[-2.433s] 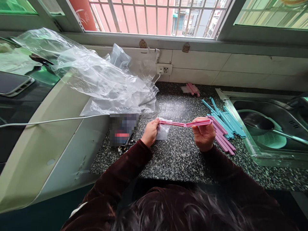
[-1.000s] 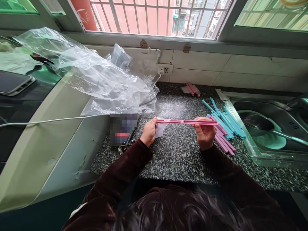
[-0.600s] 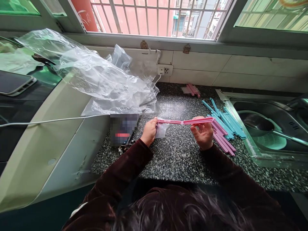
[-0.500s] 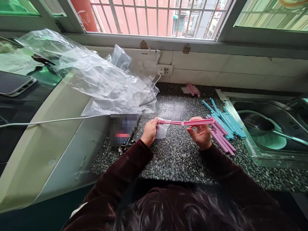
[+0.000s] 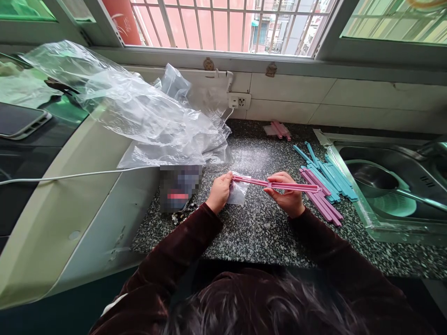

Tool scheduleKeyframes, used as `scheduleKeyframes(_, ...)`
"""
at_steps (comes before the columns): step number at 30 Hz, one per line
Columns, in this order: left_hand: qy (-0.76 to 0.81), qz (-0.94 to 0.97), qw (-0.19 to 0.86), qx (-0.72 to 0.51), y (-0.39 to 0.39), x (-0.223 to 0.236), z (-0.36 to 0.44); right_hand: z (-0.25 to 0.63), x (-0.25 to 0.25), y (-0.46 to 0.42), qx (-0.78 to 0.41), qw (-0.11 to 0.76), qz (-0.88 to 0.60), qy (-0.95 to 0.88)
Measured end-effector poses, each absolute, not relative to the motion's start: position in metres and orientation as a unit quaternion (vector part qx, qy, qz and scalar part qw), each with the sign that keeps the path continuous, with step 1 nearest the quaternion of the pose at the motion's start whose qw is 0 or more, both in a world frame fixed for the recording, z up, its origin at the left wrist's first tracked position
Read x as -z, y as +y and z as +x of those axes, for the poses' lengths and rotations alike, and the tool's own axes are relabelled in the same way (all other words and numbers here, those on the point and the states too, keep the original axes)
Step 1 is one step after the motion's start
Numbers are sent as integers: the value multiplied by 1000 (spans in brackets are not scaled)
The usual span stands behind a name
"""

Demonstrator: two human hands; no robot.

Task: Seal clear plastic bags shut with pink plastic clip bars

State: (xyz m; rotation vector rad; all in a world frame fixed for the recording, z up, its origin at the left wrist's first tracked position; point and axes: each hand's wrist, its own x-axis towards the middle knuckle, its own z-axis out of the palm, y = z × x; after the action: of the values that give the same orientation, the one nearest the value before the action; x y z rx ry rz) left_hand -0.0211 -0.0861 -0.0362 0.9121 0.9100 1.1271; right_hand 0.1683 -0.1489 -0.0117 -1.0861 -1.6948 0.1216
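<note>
A long pink plastic strip (image 5: pixel 293 186), jointed near its middle, stretches between my two hands above the counter. My left hand (image 5: pixel 220 190) is closed around its left end, and a small clear plastic bag (image 5: pixel 238 193) hangs beside those fingers. With thumb and fingers my right hand (image 5: pixel 287 194) pinches the strip near the joint. More pink strips (image 5: pixel 323 204) lie on the counter to the right of my right hand. Several blue strips (image 5: pixel 337 181) are heaped just behind them.
A steel sink (image 5: pixel 394 181) with a pan and a green colander is at the right. Large clear plastic sheeting (image 5: pixel 150 116) covers the back left. A small pink bundle (image 5: pixel 279 130) lies by the wall. A white cable (image 5: pixel 70 176) crosses the left side.
My right hand has slid left along the strip to the joint. The strip's right end has dropped and shifted slightly right. My left hand has moved a little to the right.
</note>
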Motion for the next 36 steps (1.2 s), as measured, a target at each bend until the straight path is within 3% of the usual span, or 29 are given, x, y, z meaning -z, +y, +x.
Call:
scheduleKeyframes(16, 385, 375, 700, -470, -90, 23, -23, 168, 12, -148, 6, 531, -454, -715)
scheduleKeyframes(36, 298, 505, 715, -382, -101, 16, -27, 174, 15, -147, 30, 551, -498, -668)
